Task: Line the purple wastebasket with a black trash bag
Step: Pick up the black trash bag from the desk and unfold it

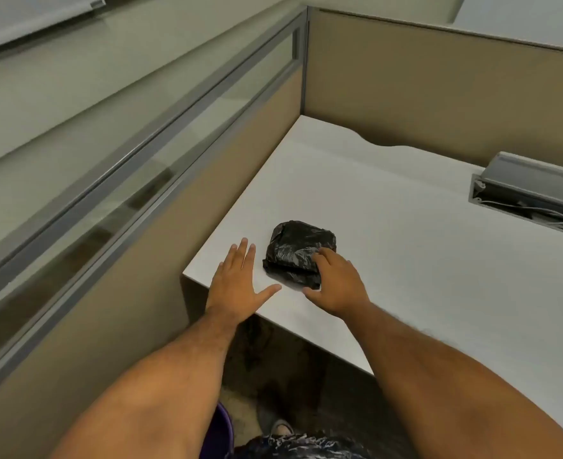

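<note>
On the white laminate desk (406, 260), near its left corner, lay the folded black plastic trash bag (298, 251) — probably light, soft and slippery, so best taken across its folds. The right hand (336, 283) gripped its near edge; the left hand (237, 283) lay flat beside it, fingers straight.

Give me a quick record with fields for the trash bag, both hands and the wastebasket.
Bag: folded black plastic trash bag, on the white desk top near its front corner, not unfolded
Right hand: grips the bag's near edge
Left hand: open, fingers straight, over the desk edge left of the bag
Wastebasket: purple plastic wastebasket on the floor, mostly hidden behind the left forearm
</note>
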`<control>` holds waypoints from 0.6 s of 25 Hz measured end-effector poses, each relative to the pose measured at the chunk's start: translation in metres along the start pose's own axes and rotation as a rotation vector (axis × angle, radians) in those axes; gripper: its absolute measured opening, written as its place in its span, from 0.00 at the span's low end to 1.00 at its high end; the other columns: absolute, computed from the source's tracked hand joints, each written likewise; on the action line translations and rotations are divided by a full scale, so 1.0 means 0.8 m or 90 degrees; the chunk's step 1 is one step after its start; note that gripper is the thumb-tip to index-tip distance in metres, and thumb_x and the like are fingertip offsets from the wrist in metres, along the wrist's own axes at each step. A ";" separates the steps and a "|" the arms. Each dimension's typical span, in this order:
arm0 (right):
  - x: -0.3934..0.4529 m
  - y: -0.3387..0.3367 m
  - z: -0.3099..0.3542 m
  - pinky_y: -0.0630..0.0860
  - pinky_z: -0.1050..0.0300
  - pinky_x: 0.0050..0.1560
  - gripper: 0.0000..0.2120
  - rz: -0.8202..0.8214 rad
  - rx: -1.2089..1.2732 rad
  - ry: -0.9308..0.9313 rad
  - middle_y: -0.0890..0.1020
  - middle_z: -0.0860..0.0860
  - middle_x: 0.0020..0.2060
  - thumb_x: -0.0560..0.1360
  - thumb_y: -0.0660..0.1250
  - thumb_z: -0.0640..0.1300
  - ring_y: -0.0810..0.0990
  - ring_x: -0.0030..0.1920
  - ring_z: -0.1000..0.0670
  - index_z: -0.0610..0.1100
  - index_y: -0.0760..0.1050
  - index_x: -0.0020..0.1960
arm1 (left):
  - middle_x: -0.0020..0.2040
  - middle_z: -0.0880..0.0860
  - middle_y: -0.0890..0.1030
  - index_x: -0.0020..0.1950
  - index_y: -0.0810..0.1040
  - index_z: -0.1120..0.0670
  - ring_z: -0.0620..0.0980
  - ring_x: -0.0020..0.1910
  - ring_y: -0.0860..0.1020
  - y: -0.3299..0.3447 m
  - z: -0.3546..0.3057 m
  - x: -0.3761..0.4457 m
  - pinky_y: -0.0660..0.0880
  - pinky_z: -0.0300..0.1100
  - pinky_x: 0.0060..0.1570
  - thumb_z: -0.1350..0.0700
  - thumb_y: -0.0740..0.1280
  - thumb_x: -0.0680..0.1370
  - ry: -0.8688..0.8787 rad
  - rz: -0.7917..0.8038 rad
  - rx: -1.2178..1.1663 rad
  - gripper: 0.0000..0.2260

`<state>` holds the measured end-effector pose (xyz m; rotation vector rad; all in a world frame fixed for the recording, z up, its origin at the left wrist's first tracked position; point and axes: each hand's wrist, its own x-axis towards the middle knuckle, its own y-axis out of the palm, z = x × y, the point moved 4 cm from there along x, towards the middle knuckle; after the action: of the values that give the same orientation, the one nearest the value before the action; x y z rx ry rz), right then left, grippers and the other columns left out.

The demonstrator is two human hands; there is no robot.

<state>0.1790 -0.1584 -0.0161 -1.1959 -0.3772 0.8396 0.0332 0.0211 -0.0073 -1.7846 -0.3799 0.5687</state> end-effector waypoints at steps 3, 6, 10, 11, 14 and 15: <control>0.019 0.022 0.008 0.58 0.37 0.82 0.33 0.070 -0.052 0.043 0.59 0.46 0.84 0.75 0.70 0.57 0.60 0.83 0.41 0.51 0.70 0.77 | 0.87 0.49 0.39 0.87 0.42 0.49 0.53 0.87 0.43 0.024 0.021 0.000 0.52 0.55 0.84 0.22 0.55 0.74 -0.023 0.050 -0.030 0.51; 0.033 0.036 0.020 0.46 0.34 0.84 0.25 0.103 -0.068 0.045 0.55 0.45 0.85 0.77 0.71 0.51 0.51 0.86 0.40 0.51 0.75 0.74 | 0.88 0.48 0.41 0.87 0.44 0.49 0.52 0.87 0.45 0.050 0.031 -0.008 0.52 0.53 0.83 0.24 0.59 0.76 -0.056 0.069 -0.103 0.50; 0.048 0.046 0.024 0.44 0.33 0.84 0.23 0.116 -0.084 0.035 0.57 0.46 0.85 0.77 0.69 0.48 0.49 0.86 0.42 0.51 0.78 0.72 | 0.88 0.47 0.42 0.87 0.45 0.49 0.51 0.87 0.46 0.067 0.037 -0.011 0.55 0.54 0.83 0.26 0.61 0.77 -0.068 0.084 -0.156 0.48; 0.049 0.047 0.024 0.44 0.32 0.83 0.24 0.116 -0.083 0.032 0.58 0.47 0.85 0.77 0.68 0.47 0.50 0.86 0.43 0.49 0.77 0.74 | 0.88 0.47 0.42 0.87 0.46 0.49 0.51 0.86 0.47 0.069 0.037 -0.010 0.56 0.55 0.83 0.27 0.63 0.77 -0.070 0.091 -0.174 0.48; 0.052 0.041 0.024 0.44 0.34 0.84 0.29 0.076 -0.043 0.026 0.66 0.49 0.82 0.77 0.67 0.41 0.56 0.85 0.45 0.46 0.72 0.78 | 0.87 0.46 0.48 0.87 0.51 0.48 0.50 0.85 0.52 0.069 0.031 -0.002 0.61 0.54 0.81 0.35 0.68 0.79 -0.081 0.105 -0.301 0.43; 0.053 0.033 0.025 0.44 0.34 0.84 0.28 0.040 -0.012 0.030 0.70 0.49 0.80 0.77 0.67 0.39 0.60 0.84 0.45 0.45 0.72 0.77 | 0.87 0.46 0.52 0.86 0.55 0.48 0.50 0.85 0.55 0.069 0.027 0.003 0.62 0.52 0.81 0.38 0.70 0.79 -0.095 0.100 -0.370 0.41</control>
<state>0.1836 -0.1110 -0.0404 -1.2488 -0.3104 0.8620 0.0209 0.0241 -0.0652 -2.3503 -0.5511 0.7577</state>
